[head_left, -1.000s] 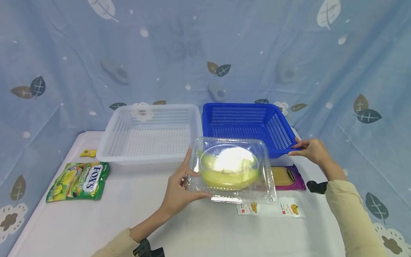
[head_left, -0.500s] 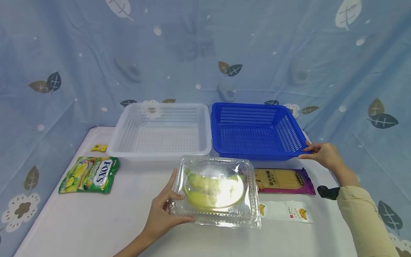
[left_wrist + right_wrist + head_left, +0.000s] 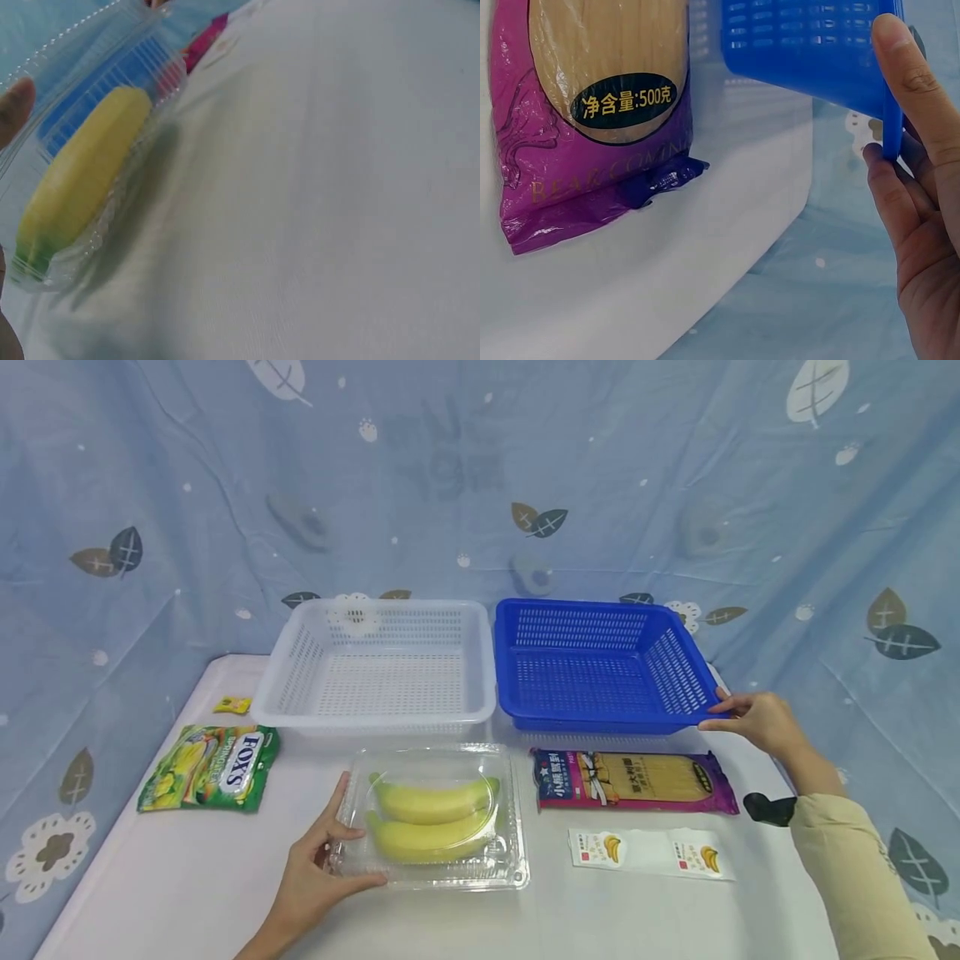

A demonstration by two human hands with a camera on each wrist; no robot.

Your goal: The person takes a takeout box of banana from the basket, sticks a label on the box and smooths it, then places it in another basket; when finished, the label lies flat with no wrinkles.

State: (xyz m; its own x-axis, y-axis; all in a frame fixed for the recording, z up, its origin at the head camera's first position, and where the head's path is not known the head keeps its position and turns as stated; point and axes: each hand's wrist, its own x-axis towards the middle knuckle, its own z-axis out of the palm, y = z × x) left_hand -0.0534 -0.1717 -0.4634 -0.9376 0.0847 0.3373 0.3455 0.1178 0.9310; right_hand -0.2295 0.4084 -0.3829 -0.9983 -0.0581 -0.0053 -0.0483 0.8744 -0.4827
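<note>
Crosswise, long axis of clear container (image 3: pixel 435 876)

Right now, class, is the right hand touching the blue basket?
Touching. The right wrist view shows it: the right hand pinches the rim of the blue basket between thumb and fingers.

Wrinkled beige right sleeve (image 3: pixel 855 868), black wrist device (image 3: pixel 772 811), perhaps a camera.

Yellow bananas (image 3: pixel 433 837), ends (image 3: pixel 34 251) seemingly green, blue basket (image 3: pixel 600 725), white basket (image 3: pixel 375 722), leaf-patterned blue curtain (image 3: pixel 420 552)
</note>
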